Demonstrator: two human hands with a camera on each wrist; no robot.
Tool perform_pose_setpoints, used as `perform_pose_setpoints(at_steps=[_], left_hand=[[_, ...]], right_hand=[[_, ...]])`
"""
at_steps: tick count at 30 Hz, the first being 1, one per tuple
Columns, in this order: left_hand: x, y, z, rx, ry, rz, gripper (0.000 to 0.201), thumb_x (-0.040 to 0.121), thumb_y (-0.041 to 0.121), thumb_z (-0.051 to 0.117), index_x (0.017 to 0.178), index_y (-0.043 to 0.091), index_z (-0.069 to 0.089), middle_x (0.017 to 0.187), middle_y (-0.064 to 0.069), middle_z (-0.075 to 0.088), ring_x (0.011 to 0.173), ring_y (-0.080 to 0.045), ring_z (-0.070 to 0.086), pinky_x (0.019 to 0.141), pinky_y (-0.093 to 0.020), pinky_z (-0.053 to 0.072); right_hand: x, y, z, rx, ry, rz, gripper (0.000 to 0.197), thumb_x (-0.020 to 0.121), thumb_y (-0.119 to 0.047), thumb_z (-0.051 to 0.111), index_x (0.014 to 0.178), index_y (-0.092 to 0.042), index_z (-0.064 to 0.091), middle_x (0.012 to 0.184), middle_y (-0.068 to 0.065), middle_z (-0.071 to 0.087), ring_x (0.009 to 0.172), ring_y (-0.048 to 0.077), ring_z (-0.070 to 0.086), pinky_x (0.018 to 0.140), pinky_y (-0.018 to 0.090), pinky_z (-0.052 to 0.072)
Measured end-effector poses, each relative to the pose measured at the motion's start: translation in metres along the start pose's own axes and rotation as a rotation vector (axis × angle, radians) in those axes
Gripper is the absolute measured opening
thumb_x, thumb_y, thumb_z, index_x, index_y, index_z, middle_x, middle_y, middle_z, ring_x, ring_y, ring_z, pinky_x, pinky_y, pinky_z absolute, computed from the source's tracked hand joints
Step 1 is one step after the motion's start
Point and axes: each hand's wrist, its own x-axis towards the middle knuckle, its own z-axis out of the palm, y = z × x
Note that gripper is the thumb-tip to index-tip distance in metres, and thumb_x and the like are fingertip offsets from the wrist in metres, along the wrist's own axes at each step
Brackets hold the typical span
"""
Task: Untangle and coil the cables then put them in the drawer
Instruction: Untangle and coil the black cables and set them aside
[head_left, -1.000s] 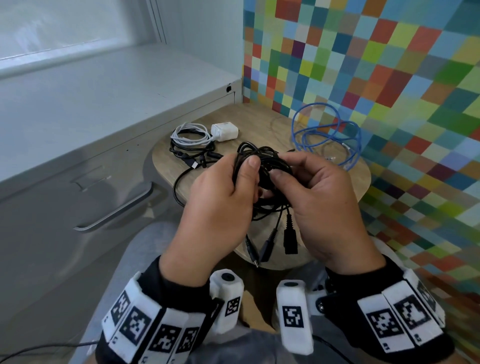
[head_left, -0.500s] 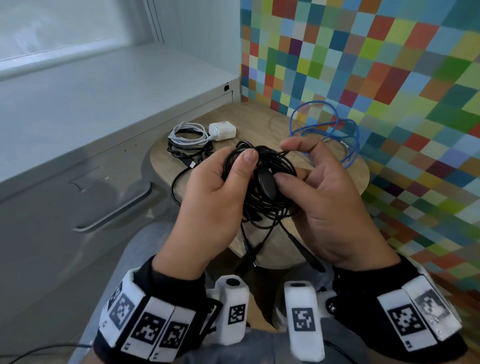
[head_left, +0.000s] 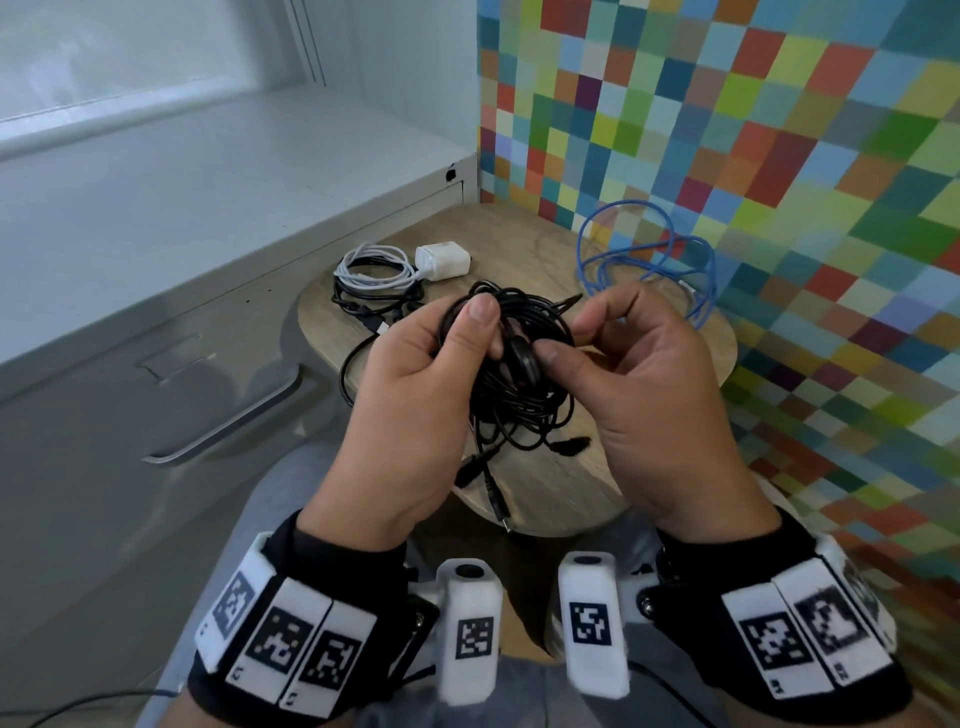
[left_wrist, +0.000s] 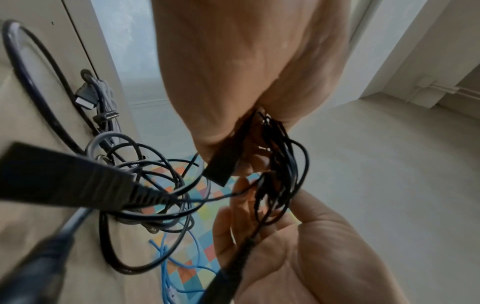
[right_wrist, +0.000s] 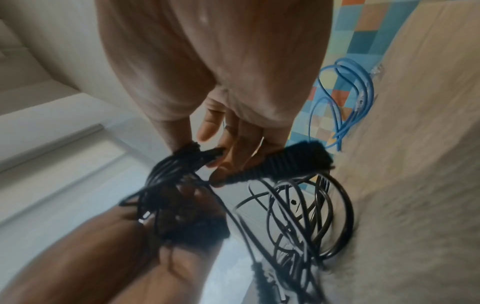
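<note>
I hold a coiled black cable bundle (head_left: 519, 395) in both hands above the round wooden table (head_left: 571, 488). My left hand (head_left: 457, 353) grips the coil's left side, thumb over the top. My right hand (head_left: 571, 340) pinches a black strap (head_left: 522, 358) at the coil's middle with its thumb, index finger raised. Three black plugs (head_left: 569, 446) dangle below. In the left wrist view the strap (left_wrist: 221, 164) sticks out from my left hand (left_wrist: 246, 72). The right wrist view shows the bundle (right_wrist: 176, 174) between both hands.
On the table lie a loose blue cable (head_left: 649, 260) at the far right, a white coiled cable (head_left: 374, 267) with a white charger (head_left: 441, 261), and another black cable (head_left: 350, 374). A grey cabinet drawer with a metal handle (head_left: 228, 421) stands shut on the left.
My right index finger lifted off the bundle and my right thumb moved onto the strap. The coil turned slightly in my hands and the hanging plugs swung.
</note>
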Motion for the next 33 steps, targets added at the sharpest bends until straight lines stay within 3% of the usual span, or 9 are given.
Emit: perform_pose_setpoints(at_steps=[4,9,14,17,19,23,26,29,33], left_hand=[[0.000,-0.001,-0.001,0.111,0.033,0.080,0.031,0.098,0.036,0.058,0.071,0.022,0.060,0.077,-0.013,0.060,0.076,-0.029,0.054,0.076,-0.048,0.045],[-0.001,0.001,0.002,0.203,0.092,0.129,0.033,0.097,0.039,0.057,0.070,0.021,0.057,0.074,-0.012,0.057,0.073,-0.027,0.052,0.069,-0.055,0.046],[-0.001,0.007,-0.002,0.381,0.144,0.213,0.036,0.106,0.022,0.055,0.071,0.011,0.055,0.064,0.003,0.050,0.061,-0.009,0.045,0.060,-0.028,0.042],[-0.003,0.011,-0.002,0.487,0.109,0.275,0.032,0.103,0.020,0.057,0.072,0.011,0.059,0.063,0.004,0.056,0.060,-0.003,0.050,0.059,-0.019,0.043],[-0.004,0.011,-0.001,0.534,0.069,0.301,0.029,0.102,0.022,0.057,0.076,0.012,0.061,0.068,0.003,0.062,0.063,-0.002,0.054,0.059,-0.019,0.044],[-0.003,0.006,-0.004,0.733,0.040,0.356,0.032,0.102,0.037,0.049,0.081,0.014,0.056,0.071,0.007,0.057,0.067,-0.004,0.054,0.059,-0.017,0.041],[-0.001,0.007,-0.007,0.844,0.022,0.394,0.025,0.102,0.037,0.048,0.080,0.024,0.048,0.065,0.016,0.049,0.061,0.004,0.048,0.056,-0.011,0.033],[-0.001,0.006,-0.012,0.867,0.001,0.431,0.023,0.102,0.035,0.050,0.083,0.022,0.049,0.065,0.012,0.051,0.061,-0.001,0.051,0.054,-0.015,0.037],[-0.001,0.004,-0.016,0.865,0.005,0.431,0.031,0.102,0.036,0.049,0.085,0.011,0.056,0.067,0.004,0.058,0.063,-0.015,0.054,0.056,-0.036,0.043]], right_hand=[[-0.003,0.004,0.000,-0.325,0.088,-0.255,0.027,0.084,-0.019,0.082,0.079,-0.025,0.056,0.083,0.006,0.063,0.070,0.031,0.061,0.058,0.049,0.053],[-0.006,0.004,0.000,-0.536,0.123,-0.450,0.025,0.087,-0.018,0.083,0.076,-0.019,0.061,0.073,0.002,0.052,0.067,0.015,0.049,0.062,0.027,0.042],[-0.005,-0.003,-0.005,-0.400,-0.095,-0.265,0.013,0.099,-0.027,0.066,0.090,-0.025,0.075,0.075,-0.011,0.062,0.072,0.009,0.061,0.067,0.018,0.043],[-0.007,-0.007,0.000,-0.383,-0.168,-0.166,0.009,0.089,-0.027,0.078,0.094,-0.034,0.077,0.080,-0.012,0.069,0.078,0.008,0.067,0.069,0.016,0.047],[-0.007,-0.006,0.003,-0.335,-0.164,-0.097,0.017,0.089,-0.020,0.080,0.083,-0.036,0.075,0.072,-0.013,0.067,0.067,0.005,0.063,0.065,0.018,0.047],[-0.006,-0.008,0.005,-0.177,-0.151,0.029,0.014,0.098,-0.014,0.067,0.086,-0.007,0.066,0.071,0.006,0.060,0.063,0.019,0.054,0.061,0.038,0.049],[-0.009,-0.009,0.005,-0.137,-0.151,0.067,0.017,0.101,-0.014,0.061,0.093,0.000,0.066,0.075,0.008,0.063,0.068,0.015,0.056,0.064,0.034,0.050],[-0.010,-0.012,0.004,-0.148,-0.167,0.083,0.017,0.102,-0.018,0.059,0.093,-0.007,0.069,0.080,0.003,0.067,0.075,0.013,0.060,0.067,0.031,0.051],[-0.009,-0.014,0.003,-0.096,-0.156,0.112,0.021,0.099,-0.028,0.059,0.087,-0.014,0.069,0.078,0.003,0.073,0.078,0.015,0.066,0.075,0.027,0.052]])
